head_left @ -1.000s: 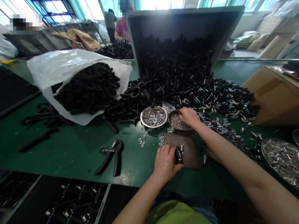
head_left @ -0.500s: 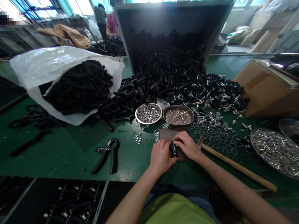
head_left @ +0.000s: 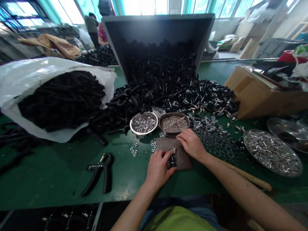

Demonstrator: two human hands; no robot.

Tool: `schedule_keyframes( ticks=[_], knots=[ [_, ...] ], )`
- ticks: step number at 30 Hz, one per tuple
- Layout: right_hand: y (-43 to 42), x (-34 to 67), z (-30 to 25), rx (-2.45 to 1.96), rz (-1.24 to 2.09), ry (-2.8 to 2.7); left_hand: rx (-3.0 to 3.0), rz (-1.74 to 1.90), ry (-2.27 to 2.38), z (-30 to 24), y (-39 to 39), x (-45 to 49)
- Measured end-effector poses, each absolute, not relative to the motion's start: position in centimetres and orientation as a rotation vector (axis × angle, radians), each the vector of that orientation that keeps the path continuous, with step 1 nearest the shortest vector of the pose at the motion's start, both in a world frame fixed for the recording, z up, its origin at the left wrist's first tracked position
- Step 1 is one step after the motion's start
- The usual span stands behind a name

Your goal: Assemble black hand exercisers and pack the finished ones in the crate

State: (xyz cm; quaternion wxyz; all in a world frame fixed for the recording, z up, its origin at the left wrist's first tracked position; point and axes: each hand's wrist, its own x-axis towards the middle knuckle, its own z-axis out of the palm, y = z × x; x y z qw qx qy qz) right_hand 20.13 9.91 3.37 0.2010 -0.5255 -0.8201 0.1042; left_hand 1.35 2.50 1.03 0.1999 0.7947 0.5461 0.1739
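The left hand [head_left: 157, 168] grips the small black part [head_left: 171, 162] on the brown pad [head_left: 163, 142], at 6 o'clock from the nut bowl [head_left: 188, 121], holding it steady while the right hand [head_left: 191, 143] pinches its spring [head_left: 174, 150].

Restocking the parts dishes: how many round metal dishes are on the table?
4: washer dish and nut dish side by side at centre, pin dish at right, another dish behind it. Others may be hidden.
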Motion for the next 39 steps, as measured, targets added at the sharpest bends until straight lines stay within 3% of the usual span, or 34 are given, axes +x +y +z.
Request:
schedule_keyframes(
  ticks=[4, 11, 18, 24, 33, 39],
  knots=[
    [16.4, 21.4, 4.3, -1.765, 0.120, -2.416, 2.225, 0.484, 1.519, 1.1, 2.5, 1.3],
    [19.9, 20.3, 2.7, -1.852, 0.218, -2.465, 2.096, 0.600, 1.525, 1.0, 2.9, 1.5],
    [17.8, 20.8, 4.4, -1.799, 0.418, -2.254, 0.856, 0.959, 1.309, 2.1, 3.7, 0.5],
    [9.8, 19.0, 6.0, -1.288, 1.124, -1.797, 0.073, 1.008, 0.873, 3.4, 2.8, 0.1],
    [6.2, 17.5, 4.4, -1.156, 1.075, -1.812, -0.021, 0.976, 0.714, 3.9, 2.1, 0.7],
    [6.5, 18.2, 3.9, -1.167, 0.994, -1.920, 0.322, 0.917, 0.888, 3.2, 2.7, 0.1]
  ],
)
